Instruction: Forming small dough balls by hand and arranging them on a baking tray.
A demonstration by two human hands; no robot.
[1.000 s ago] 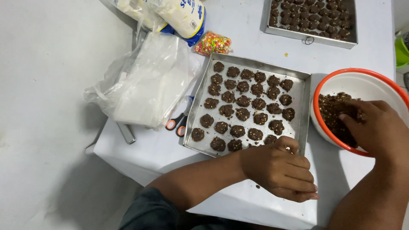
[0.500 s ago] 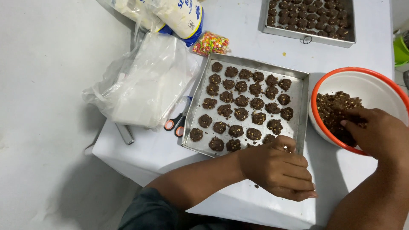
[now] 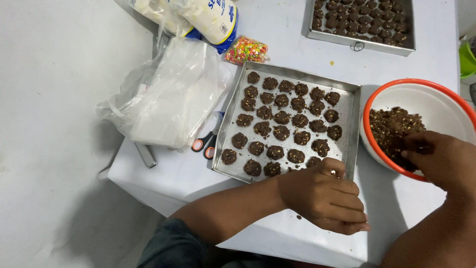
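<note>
Two metal trays sit on the white desk (image 3: 297,34): the near tray (image 3: 351,130) holds rows of small dark chocolate mounds (image 3: 281,117), and a far tray (image 3: 358,43) at the top edge looks fully packed with them. The left hand (image 3: 325,196) rests on the near tray's front edge, fingers curled together with the tips pinched over the lower right corner — it seems to be pressing or setting a small lump there, though the fingers hide what they have hold of. The right hand (image 3: 439,161) is down inside the orange-rimmed white bowl (image 3: 436,99), fingertips dug into the brown, nutty mixture (image 3: 391,130) and partly closed on a pinch of it.

To do this step well, my judgement is that each pinch should match the mounds already laid, and be set in the bare strip along the tray's right side, apart from its neighbours — not touching.

Left of the tray lie orange-handled scissors (image 3: 204,144), a crumpled clear plastic bag (image 3: 168,94), a packet of coloured sprinkles (image 3: 246,49) and a white and blue bag (image 3: 213,20).
</note>
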